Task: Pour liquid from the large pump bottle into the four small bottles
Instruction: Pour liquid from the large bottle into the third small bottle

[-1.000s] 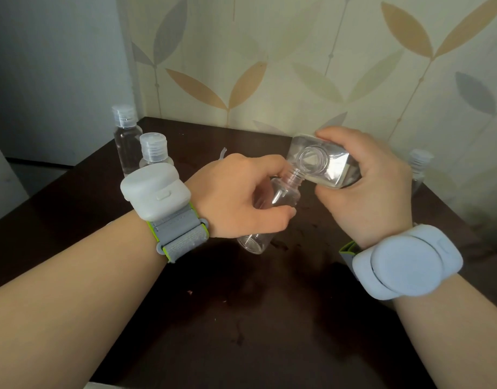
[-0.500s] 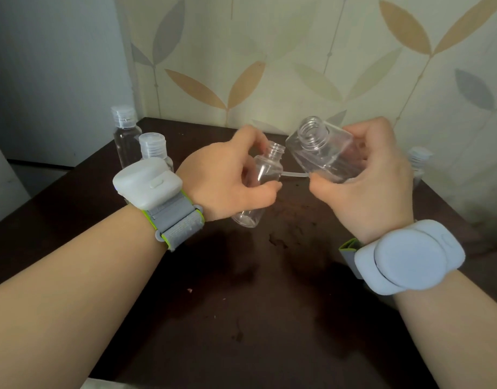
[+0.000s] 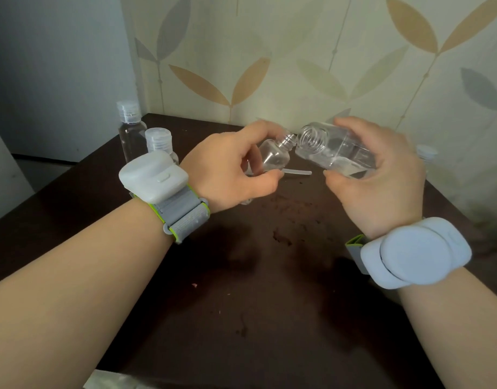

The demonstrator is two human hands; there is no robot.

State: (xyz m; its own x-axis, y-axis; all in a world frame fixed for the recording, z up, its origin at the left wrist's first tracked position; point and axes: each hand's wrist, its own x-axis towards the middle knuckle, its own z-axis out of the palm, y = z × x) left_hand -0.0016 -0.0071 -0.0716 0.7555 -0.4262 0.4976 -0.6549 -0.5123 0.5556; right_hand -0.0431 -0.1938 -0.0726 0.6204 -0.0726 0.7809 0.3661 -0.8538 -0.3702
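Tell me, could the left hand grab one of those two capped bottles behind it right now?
Probably not yet: the left hand already grips a small bottle. The capped bottles stand unobstructed.

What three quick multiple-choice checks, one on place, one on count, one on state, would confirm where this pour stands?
1. Where is the large bottle?
A. in the right hand
B. standing on the table
C. at the table's left rear corner

2. How many capped small bottles stand at rear left?
A. none
B. two
C. four

3. What is the state of the small bottle in the left hand?
A. capped
B. uncapped, tilted
C. lying on the table

Key: 1 A, the fingers wrap it. 2 B, a taller one and a nearer one. 3 B, its bare neck faces the large bottle's mouth.
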